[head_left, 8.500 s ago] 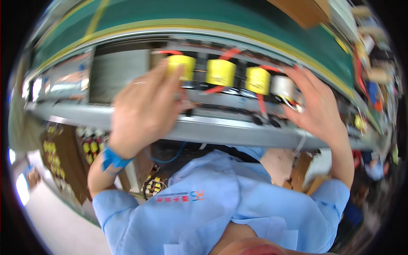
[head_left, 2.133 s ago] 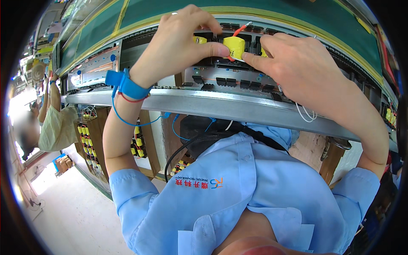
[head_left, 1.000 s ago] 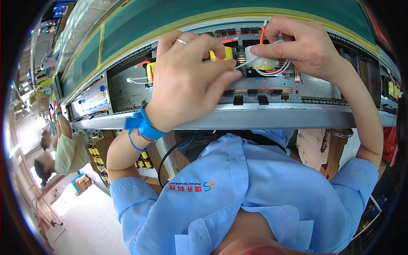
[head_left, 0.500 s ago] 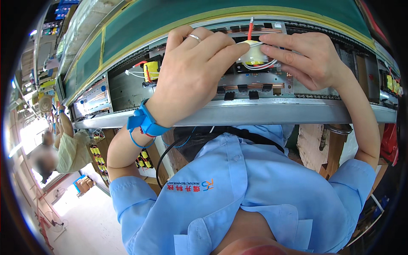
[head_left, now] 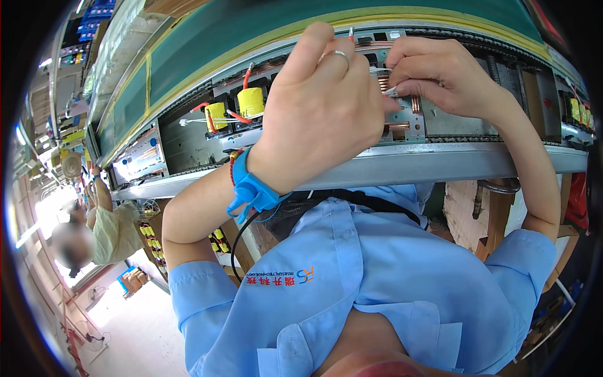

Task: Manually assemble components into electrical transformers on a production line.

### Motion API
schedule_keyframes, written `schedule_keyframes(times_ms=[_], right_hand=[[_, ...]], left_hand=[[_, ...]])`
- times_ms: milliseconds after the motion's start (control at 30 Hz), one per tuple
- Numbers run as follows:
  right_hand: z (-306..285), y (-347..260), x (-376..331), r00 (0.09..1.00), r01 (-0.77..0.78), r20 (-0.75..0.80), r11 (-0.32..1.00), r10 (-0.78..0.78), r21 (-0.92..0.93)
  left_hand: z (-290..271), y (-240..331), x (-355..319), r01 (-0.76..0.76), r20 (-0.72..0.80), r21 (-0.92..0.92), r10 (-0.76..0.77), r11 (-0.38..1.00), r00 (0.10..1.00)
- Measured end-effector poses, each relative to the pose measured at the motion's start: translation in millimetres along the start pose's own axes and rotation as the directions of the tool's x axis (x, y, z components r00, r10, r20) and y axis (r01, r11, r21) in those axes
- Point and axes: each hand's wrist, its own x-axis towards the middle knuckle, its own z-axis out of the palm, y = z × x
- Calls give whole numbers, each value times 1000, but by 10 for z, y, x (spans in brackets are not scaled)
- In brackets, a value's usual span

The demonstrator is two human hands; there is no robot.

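My right hand [head_left: 443, 81] pinches a white wire connector [head_left: 391, 92] between thumb and fingertips, above a circuit board with copper strips [head_left: 399, 127]. Close against it, my left hand [head_left: 330, 116] is bent with its fingers curled; its fingertips point at the connector, and what they grip is hidden. The left hand covers most of the board beneath it. Beyond it a red wire with a bare metal tip [head_left: 352, 36] stands up. To its left, a yellow-wrapped transformer [head_left: 251, 102] with red leads sits beside a second yellow transformer [head_left: 215, 117] trailing white wires.
A metal rail [head_left: 402, 157] runs along the near side of the chain conveyor, with a green surface [head_left: 251, 31] beyond it. More yellow transformers [head_left: 575, 110] stand at the far right. At left, another person [head_left: 116, 232] works along the line.
Both hands have shifted off the middle transformer, with the left hand now covering that area. My right hand now holds a white connector. The boards' parts appear further left.
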Motion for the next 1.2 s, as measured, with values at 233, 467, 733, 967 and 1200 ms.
schedule_keyframes(times_ms=[233,467,733,967,1200], right_hand=[[20,-85,-25,999,8,40,962,3,-274],[17,-95,-31,998,43,57,939,-25,-342],[22,-107,-16,998,48,51,926,-31,-375],[14,-99,-23,998,58,37,917,-47,-395],[-43,-122,-3,996,79,73,922,-55,-378]], left_hand=[[31,-123,44,294,120,-280,-271,914,955],[-177,-422,458,643,768,-326,-201,693,608],[160,-175,-112,360,101,-427,-352,829,930],[127,89,-218,276,-130,-152,-296,949,946],[-38,376,-362,302,81,161,-318,940,945]])
